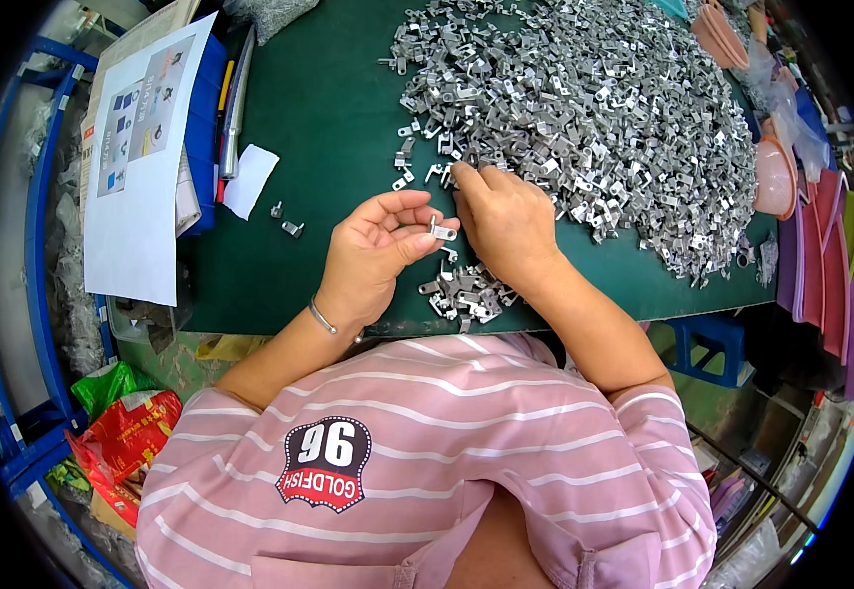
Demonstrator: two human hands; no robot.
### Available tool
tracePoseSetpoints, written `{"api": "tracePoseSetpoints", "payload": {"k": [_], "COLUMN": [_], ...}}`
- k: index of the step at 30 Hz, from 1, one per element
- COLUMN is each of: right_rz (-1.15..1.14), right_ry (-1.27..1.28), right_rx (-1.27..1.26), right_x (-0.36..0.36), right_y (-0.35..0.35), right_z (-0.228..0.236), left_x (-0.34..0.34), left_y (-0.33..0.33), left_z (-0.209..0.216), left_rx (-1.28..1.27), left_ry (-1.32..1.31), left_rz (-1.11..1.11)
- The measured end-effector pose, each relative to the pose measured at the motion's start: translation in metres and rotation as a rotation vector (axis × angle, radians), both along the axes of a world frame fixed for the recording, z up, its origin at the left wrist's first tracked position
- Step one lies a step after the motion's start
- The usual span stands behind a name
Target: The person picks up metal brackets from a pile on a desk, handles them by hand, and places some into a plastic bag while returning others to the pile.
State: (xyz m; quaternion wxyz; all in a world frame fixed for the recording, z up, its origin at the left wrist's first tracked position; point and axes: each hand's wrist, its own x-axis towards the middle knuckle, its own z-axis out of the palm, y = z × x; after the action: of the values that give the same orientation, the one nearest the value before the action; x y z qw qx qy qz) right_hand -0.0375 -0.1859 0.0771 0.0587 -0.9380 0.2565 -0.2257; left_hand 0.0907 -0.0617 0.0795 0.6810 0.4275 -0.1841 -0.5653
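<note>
Between the thumb and fingers of my left hand (373, 257) is a small silvery metal bracket (443, 234) with a hole in its flat tab. My right hand (510, 218) is closed at the near left edge of a large heap of similar metal brackets (594, 128). Its fingertips point down among a few loose parts, and whatever they pinch is hidden. Below the two hands, close to the table's front edge, lies a smaller pile of brackets (468, 293). Two single brackets (292, 229) rest apart on the green tabletop (338, 108), left of my left hand.
At the left, printed sheets (142, 147) lean over a blue bin (205, 108), with pens and a torn white paper (250, 182) beside it. Pink baskets (774, 177) line the right edge. A blue stool (710, 348) stands below; blue shelving (46, 236) and a red bag (127, 442) are left.
</note>
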Motion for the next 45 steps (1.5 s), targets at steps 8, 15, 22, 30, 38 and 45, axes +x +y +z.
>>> {"api": "tracePoseSetpoints", "payload": {"k": [8, 15, 22, 30, 38, 45], "right_rz": [0.072, 0.150, 0.107, 0.182, 0.402, 0.125], "right_ry": [-0.014, -0.086, -0.562, -0.683, -0.313, -0.194], "right_rx": [0.010, 0.134, 1.705, 1.738, 0.567, 0.349], "right_x": [-0.002, -0.014, -0.044, -0.063, -0.074, -0.063], "right_y": [0.002, 0.003, -0.006, -0.002, 0.007, 0.000], "right_z": [-0.005, -0.001, 0.004, 0.001, 0.017, 0.020], "left_x": [0.002, 0.002, -0.006, -0.011, 0.008, 0.019], "left_y": [0.002, 0.010, 0.011, 0.001, -0.029, -0.051], "left_z": [0.001, -0.001, 0.000, 0.011, 0.003, -0.009], "left_rx": [0.007, 0.044, 0.008, -0.180, -0.178, 0.035], "left_ry": [0.094, -0.165, -0.241, -1.231, -1.625, -1.843], "left_rz": [-0.018, -0.063, -0.107, -0.207, 0.071, 0.020]}}
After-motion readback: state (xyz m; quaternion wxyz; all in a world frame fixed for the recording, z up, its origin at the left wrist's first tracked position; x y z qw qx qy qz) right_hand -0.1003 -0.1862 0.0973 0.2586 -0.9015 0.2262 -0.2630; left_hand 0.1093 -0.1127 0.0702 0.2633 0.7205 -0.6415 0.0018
